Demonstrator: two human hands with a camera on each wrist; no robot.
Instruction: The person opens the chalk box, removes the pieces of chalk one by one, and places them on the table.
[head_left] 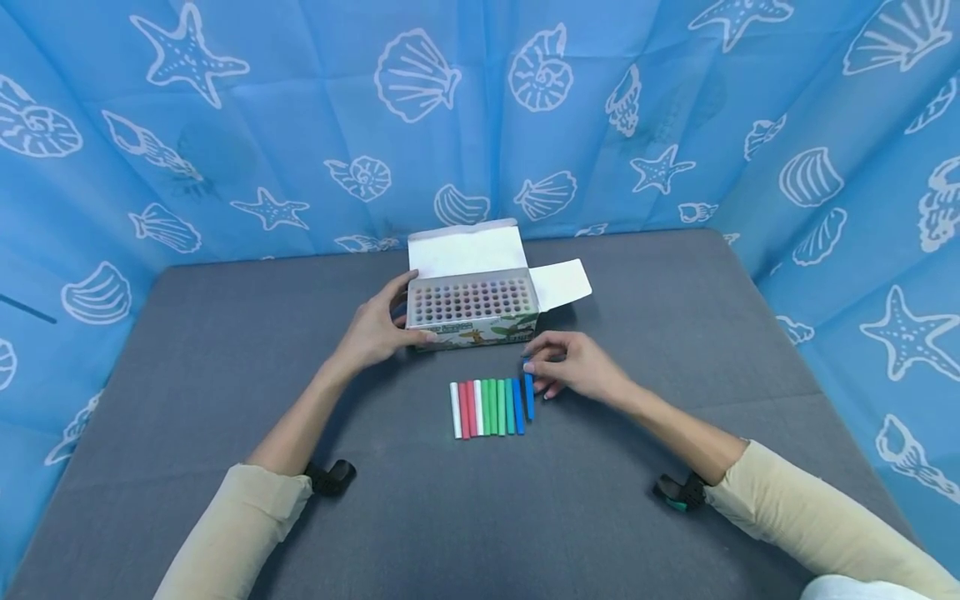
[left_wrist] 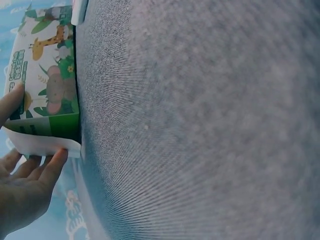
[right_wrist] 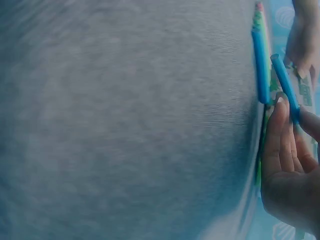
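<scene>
A white chalk box (head_left: 483, 333) with giraffe and elephant pictures stands open, its inside showing rows of round stick ends. My left hand (head_left: 372, 331) grips its left end, thumb on the printed front and fingertips against the white end flap (left_wrist: 42, 145). Between the thumb and fingers of my right hand (head_left: 576, 365) is a blue chalk stick (head_left: 529, 397), also seen tilted in the right wrist view. Just left of it, a row of chalk sticks (head_left: 492, 408) in white, red, green and blue lies side by side in front of the box.
The box's lid (head_left: 468, 252) is raised at the back, and a side flap (head_left: 561, 284) sticks out to the right. Everything rests on a grey cloth-covered table (head_left: 480, 517). A blue curtain (head_left: 480, 142) with white shells hangs behind and at both sides.
</scene>
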